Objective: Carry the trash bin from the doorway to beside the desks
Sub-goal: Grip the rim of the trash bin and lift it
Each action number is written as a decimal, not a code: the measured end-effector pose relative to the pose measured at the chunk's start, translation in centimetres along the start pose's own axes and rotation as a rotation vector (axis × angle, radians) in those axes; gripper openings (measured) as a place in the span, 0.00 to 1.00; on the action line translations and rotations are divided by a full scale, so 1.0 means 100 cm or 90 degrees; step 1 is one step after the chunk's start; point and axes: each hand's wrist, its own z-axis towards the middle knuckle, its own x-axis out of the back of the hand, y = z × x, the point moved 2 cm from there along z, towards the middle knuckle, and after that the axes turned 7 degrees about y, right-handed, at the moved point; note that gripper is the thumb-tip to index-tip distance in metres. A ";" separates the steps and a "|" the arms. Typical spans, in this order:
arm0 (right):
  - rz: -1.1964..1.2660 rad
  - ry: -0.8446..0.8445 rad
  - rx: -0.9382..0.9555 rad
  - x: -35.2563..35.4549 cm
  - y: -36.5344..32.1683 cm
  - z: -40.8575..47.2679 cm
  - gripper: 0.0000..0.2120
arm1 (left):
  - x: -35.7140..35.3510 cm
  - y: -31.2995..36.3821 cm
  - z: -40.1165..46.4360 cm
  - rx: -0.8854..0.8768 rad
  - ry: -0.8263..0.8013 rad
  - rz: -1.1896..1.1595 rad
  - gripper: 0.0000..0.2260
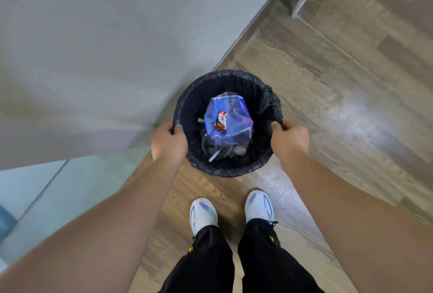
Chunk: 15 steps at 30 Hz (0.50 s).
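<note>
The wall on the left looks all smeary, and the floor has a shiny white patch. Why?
In the head view, the wall is streaked by motion blur, while the trash bin held by the left hand and right hand stays sharp. The white patch on the floor is glare. The wide lens makes the arms look huge.

Plastic, wood grain and matt paint around a lined bin.

The round trash bin [227, 170] wears a thin black plastic liner, crinkled and faintly shiny along the rim. Inside lies a glossy blue plastic wrapper [228, 116], creased and catching light, with a small red-and-white foil-like packet [221, 121] on it and clear plastic pieces [212, 146] beneath. The brown wood-look plank floor [339, 95] is smooth with a soft sheen. The grey wall panel [105, 46] looks matt and even. The white shoes [203, 215] look smooth, the black trousers [210, 260] matt cloth.
</note>
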 end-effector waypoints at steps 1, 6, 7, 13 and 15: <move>0.001 0.001 0.004 0.011 -0.007 -0.006 0.13 | 0.009 0.010 -0.006 -0.010 -0.001 0.001 0.16; 0.043 0.013 0.005 0.079 -0.049 -0.044 0.12 | 0.058 0.070 -0.042 -0.035 0.001 -0.032 0.15; 0.056 0.020 0.012 0.096 -0.060 -0.052 0.13 | 0.069 0.087 -0.052 -0.041 0.006 -0.047 0.15; 0.178 0.069 0.001 0.214 -0.128 -0.109 0.15 | 0.144 0.205 -0.123 -0.148 0.012 -0.141 0.15; 0.219 0.092 -0.001 0.261 -0.153 -0.134 0.16 | 0.172 0.245 -0.152 -0.178 0.000 -0.177 0.16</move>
